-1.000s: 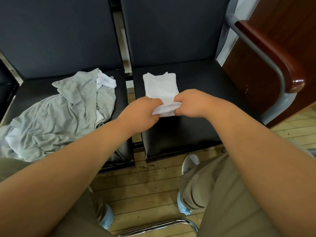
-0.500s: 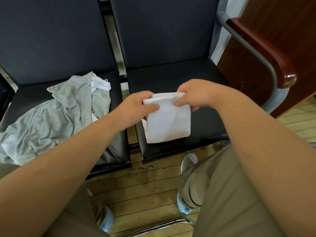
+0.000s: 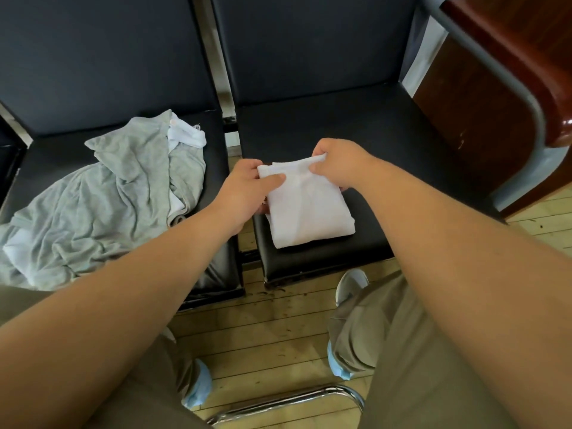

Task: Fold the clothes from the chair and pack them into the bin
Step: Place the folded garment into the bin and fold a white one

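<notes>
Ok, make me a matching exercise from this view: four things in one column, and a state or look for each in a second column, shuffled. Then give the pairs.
Things:
1. white garment
2. grey garment
3. armrest
4. floor

States:
A. crumpled in a heap on the left seat
B. glossy reddish-brown wood
C. folded small, pinched at its top edge by the left hand and the right hand
D. pale wooden planks

Pairs: 1-C, 2-A, 3-B, 4-D
</notes>
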`<action>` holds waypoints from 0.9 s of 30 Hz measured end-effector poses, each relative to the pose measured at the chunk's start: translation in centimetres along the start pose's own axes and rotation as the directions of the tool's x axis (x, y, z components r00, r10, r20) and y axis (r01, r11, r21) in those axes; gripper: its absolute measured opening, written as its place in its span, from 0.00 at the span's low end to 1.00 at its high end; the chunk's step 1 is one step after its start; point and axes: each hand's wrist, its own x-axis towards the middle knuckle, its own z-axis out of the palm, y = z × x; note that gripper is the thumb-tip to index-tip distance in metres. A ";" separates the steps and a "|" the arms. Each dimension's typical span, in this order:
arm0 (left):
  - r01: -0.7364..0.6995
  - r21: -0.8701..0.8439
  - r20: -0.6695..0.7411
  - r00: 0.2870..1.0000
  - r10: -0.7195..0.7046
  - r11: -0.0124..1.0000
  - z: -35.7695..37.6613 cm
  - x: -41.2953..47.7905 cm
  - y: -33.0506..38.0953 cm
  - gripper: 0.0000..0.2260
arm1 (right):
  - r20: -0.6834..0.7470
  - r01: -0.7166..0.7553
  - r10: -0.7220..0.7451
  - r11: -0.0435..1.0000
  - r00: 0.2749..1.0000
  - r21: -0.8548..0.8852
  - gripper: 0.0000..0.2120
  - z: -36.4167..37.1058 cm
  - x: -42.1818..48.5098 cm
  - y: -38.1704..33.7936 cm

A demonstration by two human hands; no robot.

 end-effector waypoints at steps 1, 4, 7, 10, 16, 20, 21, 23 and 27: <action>0.020 0.010 0.010 1.000 -0.020 1.000 0.0 0.0 -0.1 0.27 | -0.011 -0.001 0.000 1.000 1.000 -0.028 0.07 0.3 0.3 0.2; 0.024 0.142 0.011 1.000 -0.025 0.990 0.1 -0.2 -0.3 0.45 | -0.047 0.018 -0.024 0.992 0.999 -0.122 0.09 0.9 1.0 0.8; -0.009 0.317 0.031 1.000 -0.001 0.948 0.5 -0.6 -0.3 0.51 | -0.037 0.033 -0.039 0.990 0.999 -0.140 0.06 1.4 1.4 1.1; -0.058 0.571 0.003 0.998 0.069 0.819 1.1 -1.0 -0.4 0.50 | -0.031 0.042 -0.047 0.985 0.998 -0.167 0.03 1.8 1.4 1.1; -0.028 0.831 0.002 0.999 0.047 0.555 2.6 -2.8 -1.9 0.52 | -0.047 0.031 -0.043 0.975 0.998 -0.219 0.06 2.3 0.8 1.2; 0.058 0.836 -0.077 0.997 0.011 0.545 2.7 -2.7 -2.1 0.51 | -0.116 -0.101 0.078 0.973 0.990 -0.208 0.27 2.2 0.5 0.3; 0.057 0.833 -0.079 0.997 0.017 0.550 2.6 -2.5 -1.9 0.51 | -0.121 -0.172 0.153 0.972 0.981 -0.160 0.33 2.0 0.5 0.0; 0.066 0.828 -0.083 0.997 0.005 0.557 2.3 -2.1 -1.7 0.51 | -0.071 -0.269 0.263 0.959 0.962 -0.087 0.37 1.7 0.0 -0.3; 0.091 0.878 -0.063 0.995 -0.075 0.470 2.5 -1.9 -2.2 0.50 | 0.062 -0.258 0.265 0.961 0.962 -0.102 0.21 1.2 -0.7 -0.3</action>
